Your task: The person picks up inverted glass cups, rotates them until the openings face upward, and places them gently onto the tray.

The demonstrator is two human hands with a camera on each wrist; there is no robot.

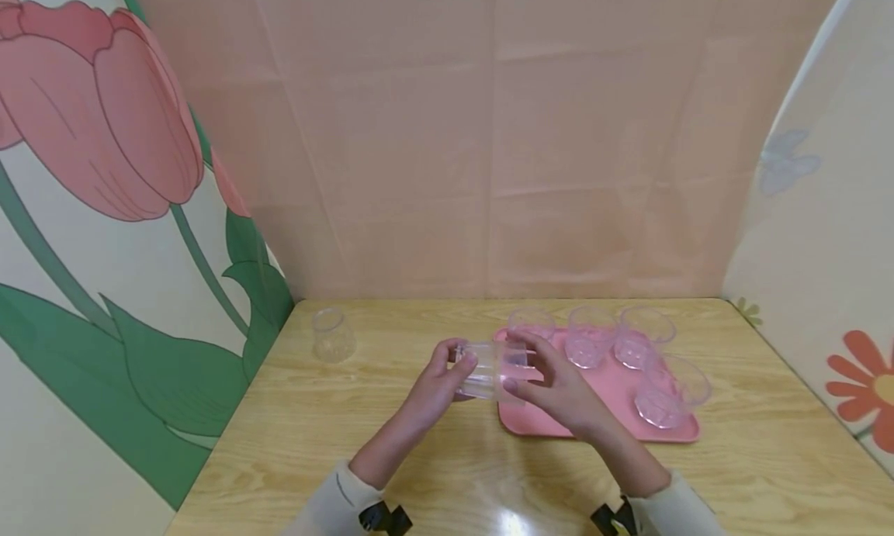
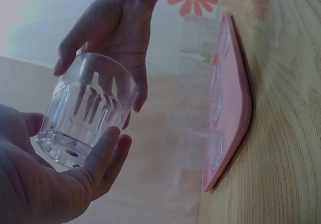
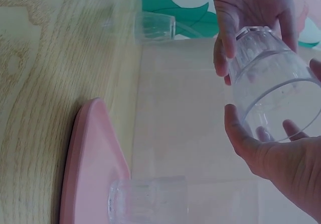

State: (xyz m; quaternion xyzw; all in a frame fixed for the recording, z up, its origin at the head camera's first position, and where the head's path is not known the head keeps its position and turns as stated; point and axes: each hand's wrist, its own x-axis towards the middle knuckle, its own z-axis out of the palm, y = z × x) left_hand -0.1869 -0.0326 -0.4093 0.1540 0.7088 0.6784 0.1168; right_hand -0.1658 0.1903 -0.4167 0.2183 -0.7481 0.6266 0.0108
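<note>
A clear faceted tumbler point(image 1: 482, 371) lies sideways in the air between both hands, above the table. My left hand point(image 1: 436, 381) grips it round its thick base; in the left wrist view the fingers and thumb curl about that end. The right hand point(image 1: 559, 385) holds the rim end, with thumb and fingers on opposite sides, as the right wrist view also shows. The tumbler's open mouth point(image 3: 283, 111) points toward the right hand. Near the right hand a pink tray point(image 1: 594, 423) bears several similar clear glasses point(image 1: 660, 404), standing mouth up.
Another clear glass point(image 1: 333, 336) stands apart at the back left of the wooden table point(image 1: 279, 443), seemingly mouth down. A pink-beige cloth point(image 1: 489, 171) hangs behind the table. Flower-printed panels point(image 1: 803, 249) flank both sides.
</note>
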